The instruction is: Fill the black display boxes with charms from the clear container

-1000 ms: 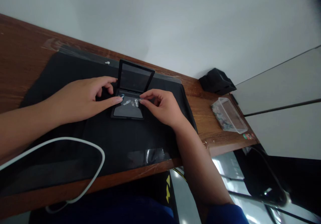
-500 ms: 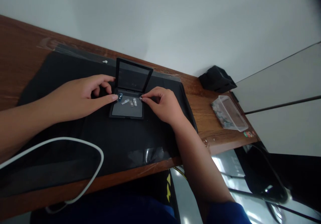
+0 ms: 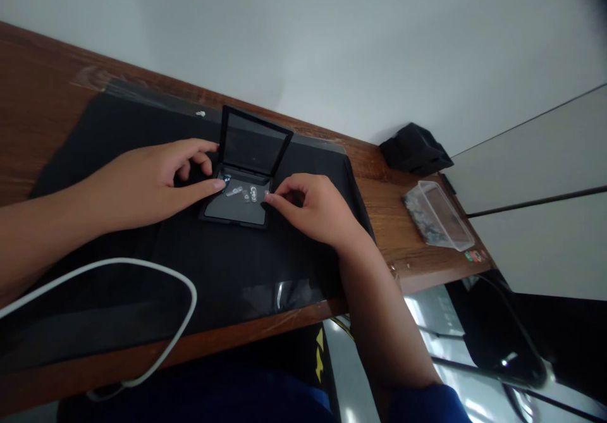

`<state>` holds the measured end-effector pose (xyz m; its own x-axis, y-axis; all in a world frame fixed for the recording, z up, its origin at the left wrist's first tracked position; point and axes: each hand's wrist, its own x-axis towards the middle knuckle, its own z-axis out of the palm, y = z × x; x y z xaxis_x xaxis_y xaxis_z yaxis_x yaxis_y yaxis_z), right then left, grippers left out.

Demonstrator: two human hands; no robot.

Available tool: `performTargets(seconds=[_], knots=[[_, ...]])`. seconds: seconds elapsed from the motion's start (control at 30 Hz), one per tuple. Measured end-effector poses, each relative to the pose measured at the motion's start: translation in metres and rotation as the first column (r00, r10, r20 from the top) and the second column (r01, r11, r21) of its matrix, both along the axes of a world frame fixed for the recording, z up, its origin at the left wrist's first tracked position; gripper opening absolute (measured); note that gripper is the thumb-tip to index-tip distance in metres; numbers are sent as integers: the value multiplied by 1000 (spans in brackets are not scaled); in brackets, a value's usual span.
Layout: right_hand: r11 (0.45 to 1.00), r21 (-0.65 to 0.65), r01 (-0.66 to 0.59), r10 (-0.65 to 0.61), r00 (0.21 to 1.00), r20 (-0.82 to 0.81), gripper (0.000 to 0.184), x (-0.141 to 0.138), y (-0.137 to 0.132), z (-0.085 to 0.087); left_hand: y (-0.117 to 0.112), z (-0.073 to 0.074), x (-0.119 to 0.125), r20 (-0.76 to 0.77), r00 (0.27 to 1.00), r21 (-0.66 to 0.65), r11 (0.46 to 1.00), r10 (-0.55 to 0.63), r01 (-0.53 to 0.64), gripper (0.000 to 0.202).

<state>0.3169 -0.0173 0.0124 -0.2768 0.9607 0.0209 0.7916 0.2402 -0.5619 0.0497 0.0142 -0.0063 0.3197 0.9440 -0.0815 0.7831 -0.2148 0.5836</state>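
Observation:
A small black hinged case [image 3: 232,222] lies on the dark mat with its clear-windowed lid [image 3: 255,141] raised. On its grey inside are several tiny clear pieces [image 3: 253,194] and a blue piece [image 3: 227,179] at the left edge. My left hand [image 3: 164,173] holds the case's left side, thumb at the rim beside the blue piece, index finger by the lid's edge. At the right rim, my right hand [image 3: 315,208] pinches a small shiny clear piece [image 3: 266,193], mostly hidden by the fingertips.
A white cable [image 3: 192,290] loops over the mat [image 3: 213,265] at the front left. To the right stand a black holder [image 3: 416,150] and a clear plastic box [image 3: 439,217] of small pieces. A tiny white bit [image 3: 200,114] lies behind the case; a wall rises beyond.
The case has turned slightly, its front edge shifting left. My right hand has moved a little down along the right rim, still pinching. My left hand is nearly where it was.

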Motion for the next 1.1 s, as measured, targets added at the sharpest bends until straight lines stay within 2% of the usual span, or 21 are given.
performTargets(seconds=[0.13,0.23,0.4,0.53,0.8,0.93,1.1], knots=[[998,43,-48,51,994,-93,13,6,5,-6,5,-7,-3,-19,1000,13,1000,-1,1,74],[997,59,-58,65,990,-126,15,11,11,-13,9,-13,-6,-41,999,25,1000,-4,5,83],[988,109,-109,123,984,-133,17,10,15,-18,10,-14,-6,-15,1000,16,1000,-24,24,94],[989,88,-117,130,978,-162,16,8,15,-21,12,-13,-4,-11,1000,35,999,-13,13,97],[993,49,-110,118,974,-194,35,9,16,-24,13,-18,-5,48,999,50,999,-13,11,110],[990,41,-135,140,969,-203,36,5,14,-22,14,-22,-6,37,998,87,995,-48,45,114],[991,22,-134,136,974,-183,34,2,12,-20,14,-19,-5,25,999,66,997,-41,39,113]])
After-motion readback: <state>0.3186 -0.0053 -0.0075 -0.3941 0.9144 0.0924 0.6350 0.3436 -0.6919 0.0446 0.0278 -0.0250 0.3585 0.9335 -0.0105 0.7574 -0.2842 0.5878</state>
